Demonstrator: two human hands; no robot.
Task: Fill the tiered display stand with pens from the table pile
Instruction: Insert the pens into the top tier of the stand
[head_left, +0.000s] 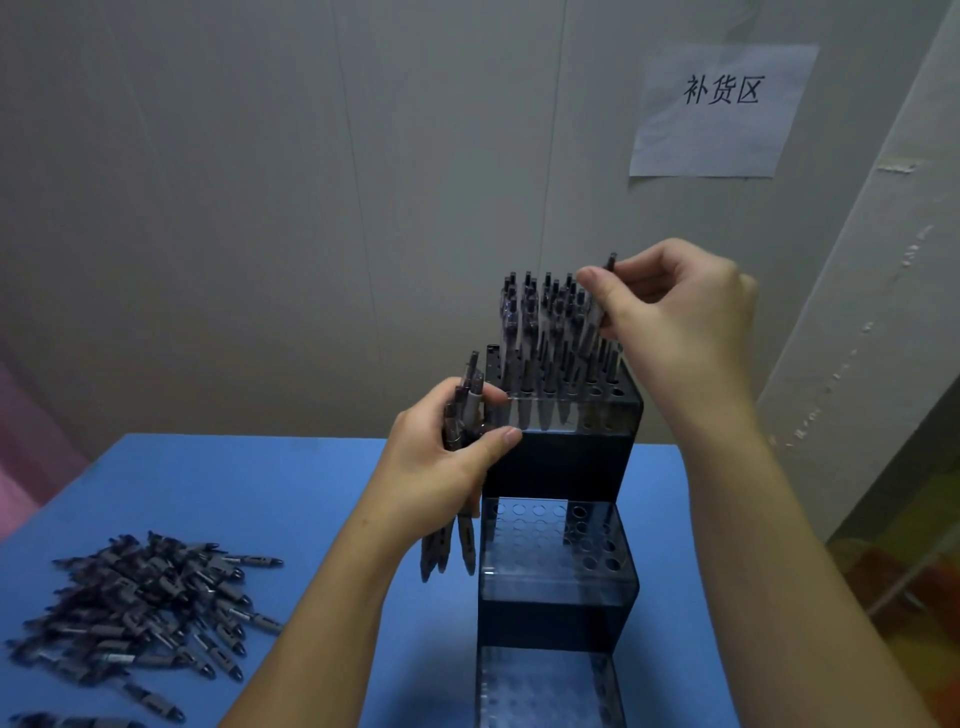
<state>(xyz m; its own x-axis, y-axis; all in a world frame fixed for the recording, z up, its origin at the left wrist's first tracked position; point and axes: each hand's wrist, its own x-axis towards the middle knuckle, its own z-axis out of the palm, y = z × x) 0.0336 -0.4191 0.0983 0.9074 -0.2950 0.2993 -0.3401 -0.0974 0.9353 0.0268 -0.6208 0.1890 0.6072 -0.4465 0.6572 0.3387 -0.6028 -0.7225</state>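
Observation:
A dark tiered display stand (558, 613) rises in steps on the blue table (249, 488). Its top tier holds several upright pens (540, 332); the middle and lowest tiers show bare holes. My right hand (670, 312) pinches a single pen (597, 317) by its upper end, held nearly upright over the right side of the top tier. My left hand (441, 467) grips a bundle of several pens (462, 452) beside the stand's left edge, tips pointing down. A pile of pens (145, 603) lies at the table's left front.
A grey wall stands close behind the stand, with a paper sign (722, 109) at the upper right. Pink material (26, 457) lies beyond the table's left edge. Past the right edge, a colourful floor (904, 561) is visible.

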